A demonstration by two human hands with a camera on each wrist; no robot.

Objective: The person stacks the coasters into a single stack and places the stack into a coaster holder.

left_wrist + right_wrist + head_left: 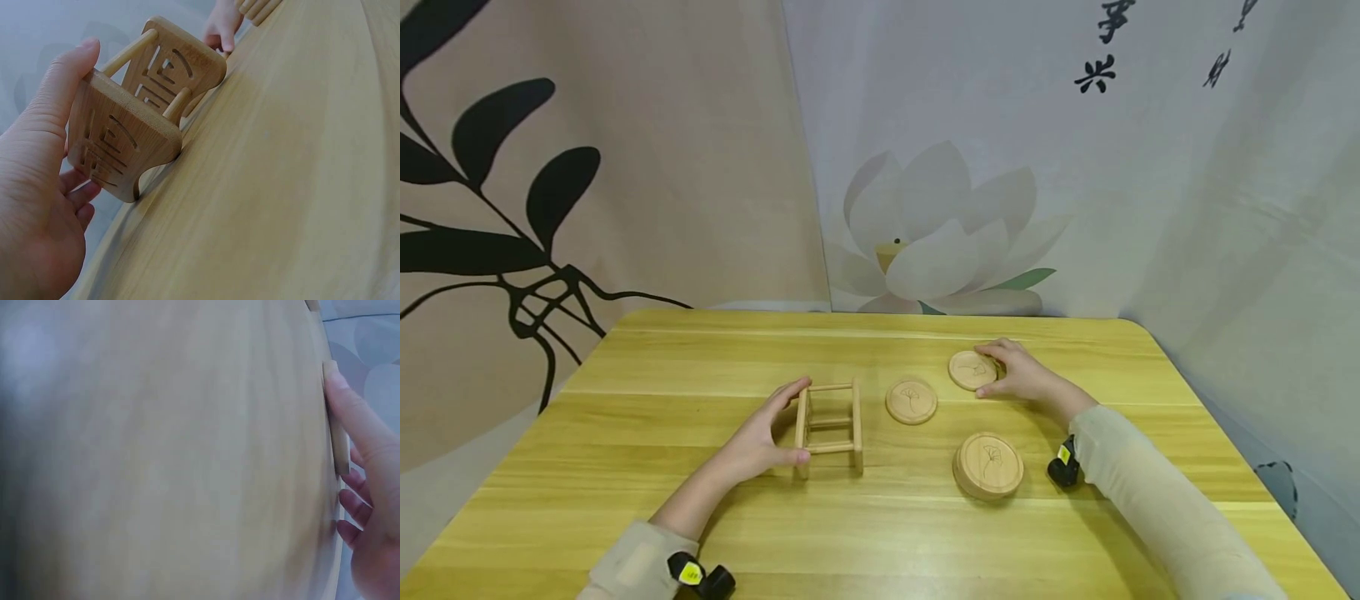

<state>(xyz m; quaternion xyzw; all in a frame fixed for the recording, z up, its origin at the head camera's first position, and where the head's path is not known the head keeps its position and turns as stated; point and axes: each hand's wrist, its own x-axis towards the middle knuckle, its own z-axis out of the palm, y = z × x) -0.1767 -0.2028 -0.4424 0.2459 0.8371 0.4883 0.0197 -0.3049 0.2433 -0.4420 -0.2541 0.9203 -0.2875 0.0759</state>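
My left hand grips the near-left end of a small wooden coaster holder, thumb at the front and fingers at the back. In the left wrist view the holder shows two end panels with cut-out slots, joined by round rods. No coaster stands in it. My right hand holds a round wooden coaster by its right edge, thumb and fingers on opposite sides. The right wrist view shows this coaster edge-on, low at the tabletop. A second coaster, engraved with a leaf, lies between holder and right hand.
Nearer the front, a stack of round coasters stands right of the holder. All of it is on a wooden table. Behind the table's back edge hangs a printed cloth backdrop.
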